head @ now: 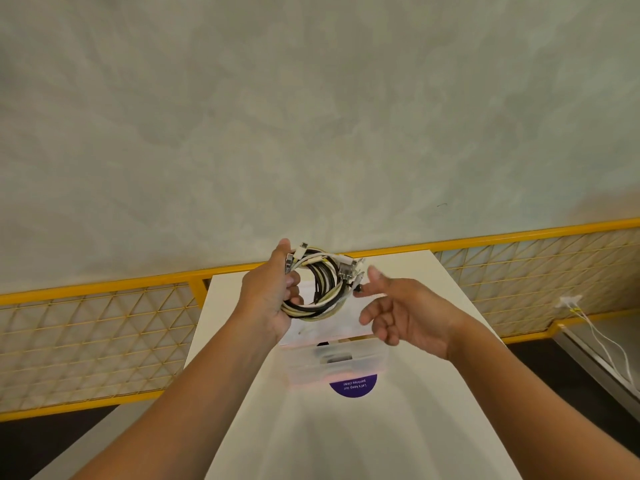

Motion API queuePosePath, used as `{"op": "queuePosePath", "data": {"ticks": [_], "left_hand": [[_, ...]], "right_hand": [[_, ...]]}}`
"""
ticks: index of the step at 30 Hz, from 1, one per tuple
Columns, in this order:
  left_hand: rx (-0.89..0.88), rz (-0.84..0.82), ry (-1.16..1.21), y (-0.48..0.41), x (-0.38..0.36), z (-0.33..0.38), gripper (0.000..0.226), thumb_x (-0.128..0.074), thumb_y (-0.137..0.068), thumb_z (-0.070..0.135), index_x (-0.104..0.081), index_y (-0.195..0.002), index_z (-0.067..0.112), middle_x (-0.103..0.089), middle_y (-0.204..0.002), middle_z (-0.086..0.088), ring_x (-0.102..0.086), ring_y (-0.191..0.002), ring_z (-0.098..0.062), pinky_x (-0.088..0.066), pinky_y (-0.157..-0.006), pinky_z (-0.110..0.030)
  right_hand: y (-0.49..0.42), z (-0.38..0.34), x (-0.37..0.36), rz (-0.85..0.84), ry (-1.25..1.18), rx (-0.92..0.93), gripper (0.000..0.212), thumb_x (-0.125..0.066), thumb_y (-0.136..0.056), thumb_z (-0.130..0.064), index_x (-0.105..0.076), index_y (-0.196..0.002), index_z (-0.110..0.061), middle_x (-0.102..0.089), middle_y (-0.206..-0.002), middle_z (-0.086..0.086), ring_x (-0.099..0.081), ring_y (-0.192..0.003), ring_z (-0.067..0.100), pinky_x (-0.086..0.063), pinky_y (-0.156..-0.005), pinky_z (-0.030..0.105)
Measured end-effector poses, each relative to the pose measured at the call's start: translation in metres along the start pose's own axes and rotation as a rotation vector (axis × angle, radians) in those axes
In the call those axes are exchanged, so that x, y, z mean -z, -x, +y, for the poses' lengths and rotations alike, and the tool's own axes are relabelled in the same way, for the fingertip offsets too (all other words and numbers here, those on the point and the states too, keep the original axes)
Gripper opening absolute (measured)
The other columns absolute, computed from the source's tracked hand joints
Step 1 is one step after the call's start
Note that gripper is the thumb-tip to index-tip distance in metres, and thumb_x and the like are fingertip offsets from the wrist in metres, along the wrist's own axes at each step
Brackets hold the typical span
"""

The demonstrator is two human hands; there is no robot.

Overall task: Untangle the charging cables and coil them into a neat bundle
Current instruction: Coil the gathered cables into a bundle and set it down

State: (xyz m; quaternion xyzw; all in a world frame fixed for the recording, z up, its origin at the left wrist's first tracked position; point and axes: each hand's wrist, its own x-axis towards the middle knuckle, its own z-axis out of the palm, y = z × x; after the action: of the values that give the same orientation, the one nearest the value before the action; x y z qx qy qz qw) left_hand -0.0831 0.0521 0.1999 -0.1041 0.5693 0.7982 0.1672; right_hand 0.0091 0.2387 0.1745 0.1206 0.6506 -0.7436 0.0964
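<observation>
My left hand [273, 299] grips the coiled cables [320, 285]; right hand [405, 313] spread. Clear box [336, 365] contents blurred.

Single head view, forward and down over white table [398, 427]

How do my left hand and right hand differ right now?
The left hand is closed around the coiled cable bundle; the right hand is open and holds nothing. The left hand carries the coil's whole weight, while the right hand's fingers spread beside the loose connector ends. Both are raised above the white table.
</observation>
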Motion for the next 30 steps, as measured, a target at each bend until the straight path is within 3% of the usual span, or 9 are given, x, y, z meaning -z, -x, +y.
{"op": "queuePosePath", "data": {"ticks": [3, 7, 12, 17, 21, 24, 26, 28, 30], "left_hand": [[-0.06, 0.04, -0.054, 0.003, -0.004, -0.005, 0.031, -0.064, -0.094, 0.046, -0.061, -0.084, 0.016, -0.038, -0.042, 0.005, -0.028, -0.045, -0.013, -0.028, -0.045, -0.026], [-0.12, 0.02, -0.142, 0.008, -0.007, -0.012, 0.038, -0.064, -0.093, 0.048, -0.058, -0.076, 0.014, -0.037, -0.046, 0.004, -0.029, -0.05, -0.016, -0.029, -0.045, -0.027], [-0.111, -0.036, -0.178, 0.012, -0.008, -0.011, 0.04, -0.063, -0.093, 0.049, -0.054, -0.075, 0.015, -0.036, -0.045, 0.004, -0.028, -0.046, -0.014, -0.029, -0.044, -0.026], [-0.112, -0.063, -0.139, 0.017, -0.011, -0.008, 0.032, -0.064, -0.095, 0.041, -0.058, -0.078, 0.015, -0.035, -0.046, 0.004, -0.027, -0.045, -0.014, -0.028, -0.045, -0.026], [-0.141, -0.035, -0.121, 0.02, -0.011, -0.011, 0.033, -0.064, -0.096, 0.038, -0.058, -0.072, 0.016, -0.036, -0.047, 0.003, -0.029, -0.046, -0.014, -0.029, -0.045, -0.028], [-0.145, -0.037, -0.129, 0.022, -0.012, -0.015, 0.031, -0.063, -0.096, 0.038, -0.062, -0.075, 0.016, -0.04, -0.048, 0.004, -0.032, -0.049, -0.014, -0.03, -0.045, -0.027], [-0.143, -0.051, -0.123, 0.023, -0.013, -0.015, 0.028, -0.062, -0.097, 0.038, -0.065, -0.081, 0.015, -0.044, -0.047, 0.005, -0.035, -0.05, -0.013, -0.031, -0.045, -0.027], [-0.154, -0.08, -0.137, 0.024, -0.013, -0.015, 0.025, -0.06, -0.098, 0.037, -0.068, -0.089, 0.015, -0.045, -0.047, 0.007, -0.036, -0.049, -0.012, -0.031, -0.045, -0.026], [-0.193, -0.116, -0.143, 0.024, -0.011, -0.015, 0.021, -0.058, -0.1, 0.033, -0.071, -0.1, 0.017, -0.049, -0.054, 0.006, -0.036, -0.047, -0.01, -0.031, -0.044, -0.026]], "right_hand": [[0.0, -0.003, -0.009, -0.048, -0.03, 0.071, 0.066, -0.083, -0.071, -0.05, -0.061, -0.113, -0.003, -0.069, -0.091, 0.018, -0.059, -0.06, 0.022, -0.048, -0.048, 0.026], [-0.008, -0.008, -0.02, 0.105, 0.025, 0.165, 0.044, -0.085, -0.076, -0.021, -0.066, -0.11, -0.002, -0.068, -0.082, 0.014, -0.058, -0.06, 0.021, -0.048, -0.052, 0.028], [-0.014, -0.012, -0.019, 0.146, 0.013, 0.265, 0.046, -0.084, -0.074, 0.001, -0.068, -0.116, -0.006, -0.068, -0.082, 0.012, -0.059, -0.064, 0.024, -0.05, -0.056, 0.029], [-0.018, -0.011, -0.024, 0.143, -0.053, 0.27, 0.045, -0.079, -0.079, 0.006, -0.066, -0.12, -0.007, -0.067, -0.088, 0.009, -0.055, -0.064, 0.021, -0.048, -0.059, 0.03], [-0.021, -0.009, -0.028, 0.136, 0.004, 0.238, 0.024, -0.071, -0.089, 0.0, -0.063, -0.111, -0.006, -0.06, -0.09, 0.011, -0.049, -0.066, 0.018, -0.042, -0.058, 0.03], [-0.02, -0.009, -0.033, 0.127, 0.151, 0.21, 0.043, -0.073, -0.091, -0.016, -0.055, -0.13, -0.015, -0.061, -0.1, 0.004, -0.053, -0.077, 0.015, -0.042, -0.065, 0.029], [-0.019, -0.008, -0.038, 0.162, 0.284, 0.231, 0.065, -0.079, -0.086, -0.031, -0.045, -0.142, -0.027, -0.061, -0.12, -0.005, -0.06, -0.099, 0.011, -0.048, -0.08, 0.027], [-0.018, -0.008, -0.041, 0.24, 0.382, 0.292, 0.075, -0.081, -0.083, -0.031, -0.041, -0.146, -0.032, -0.056, -0.132, -0.008, -0.058, -0.115, 0.011, -0.047, -0.091, 0.023], [-0.017, -0.007, -0.042, 0.29, 0.423, 0.352, 0.076, -0.082, -0.082, -0.027, -0.041, -0.146, -0.033, -0.055, -0.134, -0.01, -0.057, -0.119, 0.012, -0.047, -0.092, 0.022]]}}
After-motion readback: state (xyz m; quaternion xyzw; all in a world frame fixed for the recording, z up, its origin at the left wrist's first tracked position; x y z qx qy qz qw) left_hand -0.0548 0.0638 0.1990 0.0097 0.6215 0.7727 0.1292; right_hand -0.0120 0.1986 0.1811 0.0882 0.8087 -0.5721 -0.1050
